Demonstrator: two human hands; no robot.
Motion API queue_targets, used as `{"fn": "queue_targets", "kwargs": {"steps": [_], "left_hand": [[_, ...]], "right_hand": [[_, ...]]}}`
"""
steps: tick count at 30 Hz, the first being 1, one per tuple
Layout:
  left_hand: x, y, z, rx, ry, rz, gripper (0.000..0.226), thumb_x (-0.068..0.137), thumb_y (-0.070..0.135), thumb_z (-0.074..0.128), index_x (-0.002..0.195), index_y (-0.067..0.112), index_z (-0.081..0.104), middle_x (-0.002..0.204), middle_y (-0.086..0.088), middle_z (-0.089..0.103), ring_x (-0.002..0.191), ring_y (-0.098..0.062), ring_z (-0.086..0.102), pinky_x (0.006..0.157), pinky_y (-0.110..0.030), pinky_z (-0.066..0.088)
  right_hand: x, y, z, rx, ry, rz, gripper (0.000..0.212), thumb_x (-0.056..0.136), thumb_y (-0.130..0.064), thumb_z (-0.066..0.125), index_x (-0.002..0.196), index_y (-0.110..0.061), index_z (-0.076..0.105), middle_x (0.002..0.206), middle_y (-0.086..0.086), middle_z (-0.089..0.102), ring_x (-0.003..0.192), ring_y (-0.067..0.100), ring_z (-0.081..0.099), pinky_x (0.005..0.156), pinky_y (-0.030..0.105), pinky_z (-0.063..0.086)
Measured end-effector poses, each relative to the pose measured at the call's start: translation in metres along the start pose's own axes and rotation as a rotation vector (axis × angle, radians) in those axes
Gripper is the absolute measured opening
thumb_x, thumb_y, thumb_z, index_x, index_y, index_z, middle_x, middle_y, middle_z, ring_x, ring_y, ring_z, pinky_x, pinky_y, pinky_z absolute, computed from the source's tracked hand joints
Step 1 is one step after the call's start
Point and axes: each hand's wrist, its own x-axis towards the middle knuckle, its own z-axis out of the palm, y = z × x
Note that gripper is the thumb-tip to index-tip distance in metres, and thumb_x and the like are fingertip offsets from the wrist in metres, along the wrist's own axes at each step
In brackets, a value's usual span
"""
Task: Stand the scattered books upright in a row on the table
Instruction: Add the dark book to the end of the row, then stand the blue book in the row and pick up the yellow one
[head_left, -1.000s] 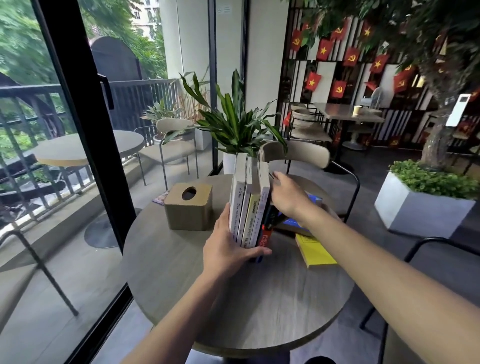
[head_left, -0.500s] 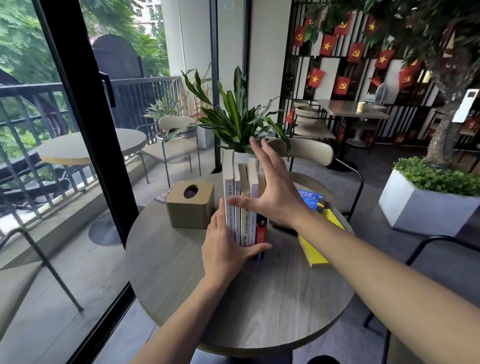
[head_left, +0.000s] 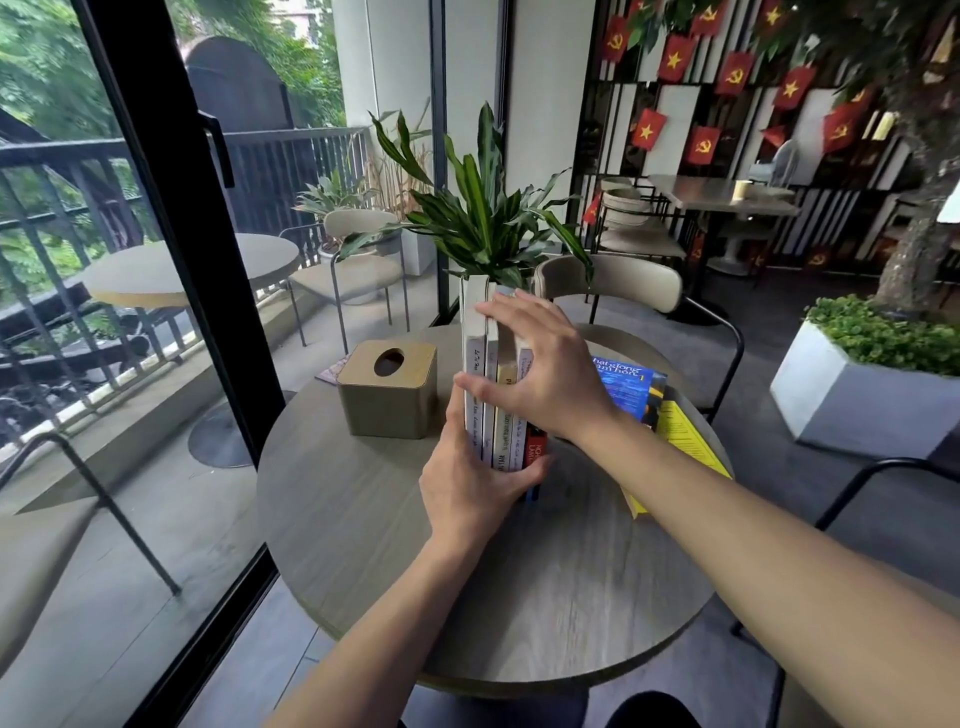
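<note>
Several books (head_left: 487, 395) stand upright in a tight row, spines toward me, near the middle of the round wooden table (head_left: 483, 582). My left hand (head_left: 475, 491) wraps the row's lower near end, thumb across the spines. My right hand (head_left: 540, 374) spreads its fingers over the spines higher up, thumb on the leftmost white book. A blue book (head_left: 626, 387) lies flat to the right, and a yellow book (head_left: 680, 441) lies flat beside it, partly hidden by my right forearm.
A tan tissue box (head_left: 387, 397) stands just left of the row. A potted green plant (head_left: 488, 218) rises behind the books. Chairs (head_left: 613, 283) ring the table, a glass door frame (head_left: 171, 234) is at left, and a white planter (head_left: 862, 405) sits at right.
My right hand has come from the right side of the row to lie spread across the spines. The leaning books now stand straight. My left hand has kept its hold.
</note>
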Motion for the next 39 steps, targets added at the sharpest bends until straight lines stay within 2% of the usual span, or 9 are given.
{"fn": "queue_targets", "kwargs": {"steps": [6, 9, 14, 16, 18, 22, 31, 36, 39], "left_hand": [[-0.002, 0.000, -0.001, -0.022, -0.012, -0.046, 0.126, 0.054, 0.070, 0.081, 0.152, 0.036, 0.010, 0.119, 0.007, 0.068, 0.104, -0.016, 0.066, 0.081, -0.029, 0.051], [-0.003, 0.001, -0.003, -0.055, -0.022, -0.078, 0.127, 0.050, 0.074, 0.079, 0.153, 0.039, 0.014, 0.119, 0.011, 0.068, 0.103, -0.016, 0.067, 0.084, -0.036, 0.055], [-0.003, 0.000, -0.003, -0.057, 0.000, -0.031, 0.128, 0.052, 0.069, 0.083, 0.155, 0.034, 0.015, 0.128, 0.010, 0.065, 0.108, -0.019, 0.065, 0.087, -0.039, 0.055], [-0.003, -0.001, -0.002, -0.056, 0.000, -0.027, 0.128, 0.052, 0.070, 0.082, 0.155, 0.034, 0.015, 0.128, 0.009, 0.064, 0.108, -0.020, 0.065, 0.087, -0.040, 0.055], [-0.003, -0.003, -0.002, -0.056, -0.004, -0.024, 0.127, 0.053, 0.071, 0.082, 0.154, 0.033, 0.015, 0.129, 0.008, 0.064, 0.109, -0.021, 0.065, 0.086, -0.041, 0.055], [-0.003, -0.003, 0.000, -0.055, 0.007, -0.018, 0.126, 0.053, 0.069, 0.083, 0.154, 0.032, 0.018, 0.130, 0.007, 0.064, 0.109, -0.022, 0.064, 0.086, -0.040, 0.054], [-0.004, -0.003, -0.001, -0.067, 0.009, -0.001, 0.125, 0.054, 0.068, 0.083, 0.154, 0.032, 0.017, 0.132, 0.008, 0.062, 0.110, -0.020, 0.064, 0.086, -0.040, 0.055], [-0.004, -0.003, -0.001, -0.070, 0.002, -0.008, 0.126, 0.053, 0.068, 0.084, 0.154, 0.031, 0.017, 0.134, 0.009, 0.061, 0.111, -0.019, 0.063, 0.086, -0.037, 0.054], [-0.005, -0.001, -0.002, -0.083, 0.003, -0.028, 0.126, 0.051, 0.068, 0.084, 0.153, 0.036, 0.017, 0.133, 0.011, 0.061, 0.112, -0.019, 0.063, 0.086, -0.036, 0.052]], "right_hand": [[0.000, -0.003, -0.006, 0.042, -0.089, 0.040, 0.081, 0.076, -0.061, 0.069, 0.144, -0.025, 0.043, 0.152, 0.001, 0.042, 0.145, 0.019, 0.027, 0.115, 0.038, 0.026], [-0.004, 0.001, -0.010, 0.094, -0.098, 0.093, 0.085, 0.083, -0.074, 0.045, 0.153, -0.029, 0.027, 0.160, 0.000, 0.028, 0.148, 0.013, 0.018, 0.118, 0.036, 0.017], [-0.025, 0.031, -0.011, 0.271, 0.052, 0.363, 0.081, 0.089, -0.075, 0.019, 0.152, -0.027, 0.029, 0.158, -0.006, 0.032, 0.145, 0.009, 0.026, 0.119, 0.037, 0.020], [-0.037, 0.052, -0.012, 0.225, 0.123, 0.565, 0.077, 0.091, -0.072, 0.024, 0.151, -0.025, 0.032, 0.155, -0.003, 0.037, 0.144, 0.014, 0.030, 0.117, 0.038, 0.026], [-0.048, 0.074, -0.013, -0.054, 0.142, 0.708, 0.073, 0.093, -0.061, 0.040, 0.151, -0.018, 0.032, 0.151, 0.008, 0.042, 0.140, 0.027, 0.034, 0.110, 0.044, 0.032], [-0.062, 0.101, -0.020, -0.344, 0.004, 0.989, 0.087, 0.081, -0.057, 0.066, 0.146, -0.010, 0.030, 0.146, 0.018, 0.038, 0.135, 0.036, 0.032, 0.103, 0.049, 0.033], [-0.044, 0.116, -0.027, -0.366, -0.289, 1.253, 0.129, 0.051, -0.073, 0.079, 0.147, -0.005, 0.024, 0.148, 0.014, 0.038, 0.135, 0.033, 0.040, 0.105, 0.046, 0.037], [-0.031, 0.110, -0.033, -0.318, -0.421, 1.284, 0.117, 0.049, -0.071, 0.082, 0.140, -0.009, 0.044, 0.142, 0.010, 0.049, 0.126, 0.027, 0.052, 0.093, 0.034, 0.045], [-0.037, 0.113, -0.028, -0.163, -0.333, 1.298, 0.096, 0.060, -0.058, 0.085, 0.134, -0.007, 0.050, 0.133, 0.009, 0.056, 0.112, 0.025, 0.057, 0.076, 0.027, 0.043]]}}
